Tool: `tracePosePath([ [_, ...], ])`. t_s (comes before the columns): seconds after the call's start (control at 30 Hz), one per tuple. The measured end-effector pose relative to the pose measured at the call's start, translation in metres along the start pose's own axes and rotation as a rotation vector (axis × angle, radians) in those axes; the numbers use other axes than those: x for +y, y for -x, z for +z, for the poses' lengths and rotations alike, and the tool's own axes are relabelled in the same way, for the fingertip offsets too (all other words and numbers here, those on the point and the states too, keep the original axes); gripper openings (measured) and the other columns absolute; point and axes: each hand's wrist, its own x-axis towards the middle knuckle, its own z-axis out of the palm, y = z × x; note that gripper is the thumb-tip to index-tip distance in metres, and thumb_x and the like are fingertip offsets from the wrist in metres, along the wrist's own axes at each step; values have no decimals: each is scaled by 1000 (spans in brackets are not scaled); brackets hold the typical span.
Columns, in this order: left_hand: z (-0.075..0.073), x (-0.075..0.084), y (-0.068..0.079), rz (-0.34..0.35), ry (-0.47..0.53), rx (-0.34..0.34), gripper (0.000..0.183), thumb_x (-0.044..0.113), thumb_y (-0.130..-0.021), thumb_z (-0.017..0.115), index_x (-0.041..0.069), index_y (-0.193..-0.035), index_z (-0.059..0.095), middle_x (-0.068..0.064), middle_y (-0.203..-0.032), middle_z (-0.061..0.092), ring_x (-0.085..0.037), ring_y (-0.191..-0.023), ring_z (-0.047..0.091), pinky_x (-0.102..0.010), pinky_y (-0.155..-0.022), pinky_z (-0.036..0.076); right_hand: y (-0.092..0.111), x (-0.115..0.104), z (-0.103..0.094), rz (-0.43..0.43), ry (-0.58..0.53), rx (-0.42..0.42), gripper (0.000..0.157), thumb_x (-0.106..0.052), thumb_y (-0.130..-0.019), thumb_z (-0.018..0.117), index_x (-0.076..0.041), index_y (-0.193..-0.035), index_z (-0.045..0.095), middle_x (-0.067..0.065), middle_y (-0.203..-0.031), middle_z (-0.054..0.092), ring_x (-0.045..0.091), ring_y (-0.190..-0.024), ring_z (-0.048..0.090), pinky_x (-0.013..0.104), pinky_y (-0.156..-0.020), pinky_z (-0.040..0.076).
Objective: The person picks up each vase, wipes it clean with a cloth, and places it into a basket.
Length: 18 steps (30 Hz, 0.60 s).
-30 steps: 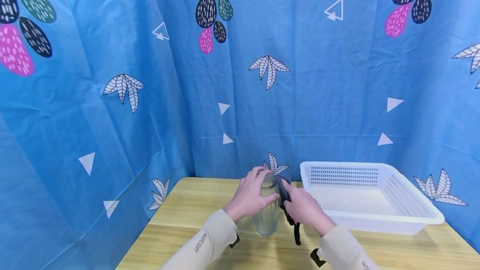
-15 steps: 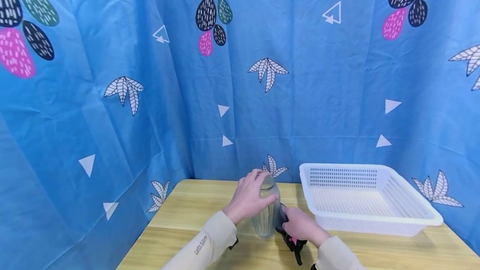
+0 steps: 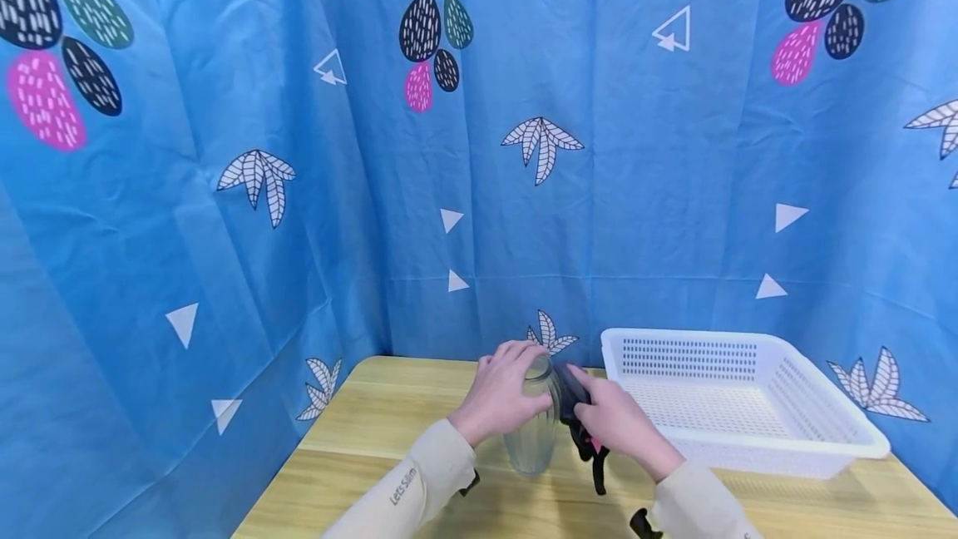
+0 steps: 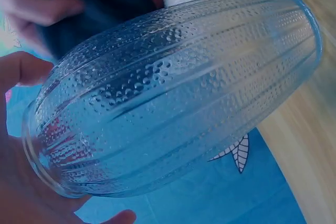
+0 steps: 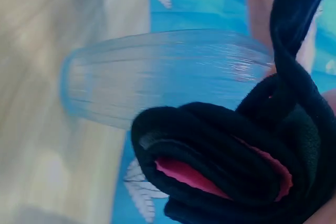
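Observation:
A clear glass vase (image 3: 532,446), ribbed and dotted with small raised bumps (image 4: 173,93), stands on the wooden table. My left hand (image 3: 500,399) grips it near the rim, thumb on one side and fingers around the other. In my right hand (image 3: 619,418) is a folded black cloth with some pink inside (image 3: 572,396), held against or close beside the vase's right side; a black strap dangles below. From the right wrist view, the rolled layers of the black cloth (image 5: 205,148) cover part of the vase (image 5: 163,74).
A white perforated plastic basket (image 3: 756,439) stands on the right of the wooden table (image 3: 389,414), close to my right hand. Blue patterned curtains (image 3: 479,215) hang behind and to the left of the table.
My right hand slid down along the vase with the black cloth, then came back up toward its shoulder. The left hand and the vase have stayed in place.

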Motion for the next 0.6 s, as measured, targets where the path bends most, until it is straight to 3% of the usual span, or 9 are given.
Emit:
tracePosePath([
  [0.1,0,0,0,-3,17,-4,63,46,-84,69,29,-143,52,5,-152,48,-23,-142,38,-51,-105,38,-1,-10,-9,-5,10,59,68,-1,-89,57,-16,-154,44,7,-74,61,16,-40,50,33,-42,43],
  [0.23,2,-2,-1,5,36,1,61,54,-88,67,30,-142,52,6,-151,48,-23,-141,39,-50,-104,39,-5,-10,-9,-10,19,62,69,-1,-90,56,-19,-155,41,6,-67,58,17,-38,50,33,-41,43],
  [0.43,5,-4,0,27,59,11,59,57,-92,64,29,-142,52,4,-153,47,-23,-141,40,-51,-105,39,-11,6,9,13,59,-14,67,-2,-92,58,-8,-155,38,5,-71,59,16,-40,51,32,-42,44],
  [0.6,7,-4,-1,49,47,27,56,52,-93,64,27,-142,52,5,-152,47,-22,-140,42,-49,-105,39,-10,26,23,-33,44,-93,62,2,-89,57,0,-150,43,6,-68,60,16,-42,54,33,-42,46],
])
